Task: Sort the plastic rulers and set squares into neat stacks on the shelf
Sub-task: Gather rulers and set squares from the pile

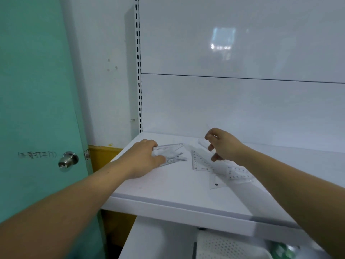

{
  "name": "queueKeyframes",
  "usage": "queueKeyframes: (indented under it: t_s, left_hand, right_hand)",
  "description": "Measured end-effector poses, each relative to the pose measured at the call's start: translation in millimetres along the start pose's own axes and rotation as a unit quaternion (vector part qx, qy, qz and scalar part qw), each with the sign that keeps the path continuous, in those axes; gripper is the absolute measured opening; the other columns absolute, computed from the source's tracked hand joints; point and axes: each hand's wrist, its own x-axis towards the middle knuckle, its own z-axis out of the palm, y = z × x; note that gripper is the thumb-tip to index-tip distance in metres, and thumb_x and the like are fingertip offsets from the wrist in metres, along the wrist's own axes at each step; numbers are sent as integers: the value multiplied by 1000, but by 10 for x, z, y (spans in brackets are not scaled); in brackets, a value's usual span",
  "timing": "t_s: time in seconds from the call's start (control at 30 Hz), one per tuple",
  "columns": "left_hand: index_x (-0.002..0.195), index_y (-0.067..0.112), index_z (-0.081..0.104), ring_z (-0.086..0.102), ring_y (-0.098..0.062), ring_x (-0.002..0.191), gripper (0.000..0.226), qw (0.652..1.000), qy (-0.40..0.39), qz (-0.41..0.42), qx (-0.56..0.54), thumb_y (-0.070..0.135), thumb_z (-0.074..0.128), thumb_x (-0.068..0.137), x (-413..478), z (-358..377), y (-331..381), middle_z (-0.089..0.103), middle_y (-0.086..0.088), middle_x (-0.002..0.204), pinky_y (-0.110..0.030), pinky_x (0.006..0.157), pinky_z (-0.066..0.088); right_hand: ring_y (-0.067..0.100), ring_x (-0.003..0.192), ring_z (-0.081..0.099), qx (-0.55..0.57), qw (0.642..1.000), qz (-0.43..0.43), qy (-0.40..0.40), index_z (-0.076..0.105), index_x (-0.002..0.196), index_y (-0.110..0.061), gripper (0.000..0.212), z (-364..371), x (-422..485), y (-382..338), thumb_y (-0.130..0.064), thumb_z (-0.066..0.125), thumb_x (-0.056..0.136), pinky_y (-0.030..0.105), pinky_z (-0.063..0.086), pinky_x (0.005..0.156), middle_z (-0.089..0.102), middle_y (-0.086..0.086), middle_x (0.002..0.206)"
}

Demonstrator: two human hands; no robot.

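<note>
On the white shelf [168, 191], seen from the head camera, clear plastic pieces are lying in two loose groups. At the left, the left hand [143, 157] is resting palm-down with its fingers closing on the near end of a small pile of set squares [173, 153], thumb underneath or beside the edge; the grip looks narrow, pinching the pile rather than lifting it. At the right, the right hand [222, 144] is hovering with fingers curled, and it seems to be holding a faint transparent piece that is tilting up toward the back panel [224, 101], though the plastic is too clear to be sure. Just below that hand a set square with printed numbers [200, 161] is lying flat, and nearer still a ruler [216, 181] and another clear piece [238, 172] are overlapping at odd angles.

Judging by this, sorting is under way: a left stack is being gathered while the right group is waiting loose. The next move likely calls for carrying the right hand's piece across to the matching shape and squaring its edges.
</note>
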Motion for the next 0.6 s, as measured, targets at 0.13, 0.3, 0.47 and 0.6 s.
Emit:
queueKeyframes:
  t_s: [0.13,0.3,0.47,0.6]
  left_hand:
    - [132,20,44,47,-15,109,57,999,-6,39,-5,51,56,86,-7,7,110,47,4,126,-29,93,39]
    - [130,21,44,48,-15,106,54,996,-31,81,-21,48,57,85,0,77,258,47,3,123,-32,92,41]
    - [135,22,41,47,-16,114,60,990,-57,125,-25,51,57,85,-62,248,566,45,4,130,-32,97,39]
    - [138,20,38,44,-17,120,63,982,-87,167,-13,51,55,86,-159,407,1029,43,2,135,-35,101,39]
  right_hand:
    - [16,94,57,-126,991,-50,2,42,137,-27,42,-118,-259,24,-41,23,102,29,39,83,60,4,109]
    - [21,125,42,-273,960,-57,23,27,148,-28,47,-248,-554,203,-35,31,102,27,29,99,46,2,131]
    - [27,120,48,-343,938,12,58,37,144,-22,50,-508,-978,423,-44,33,100,33,36,99,48,8,126]
    - [31,121,45,-391,917,67,45,24,146,-14,65,-779,-1383,587,-55,24,97,39,39,98,38,14,138]
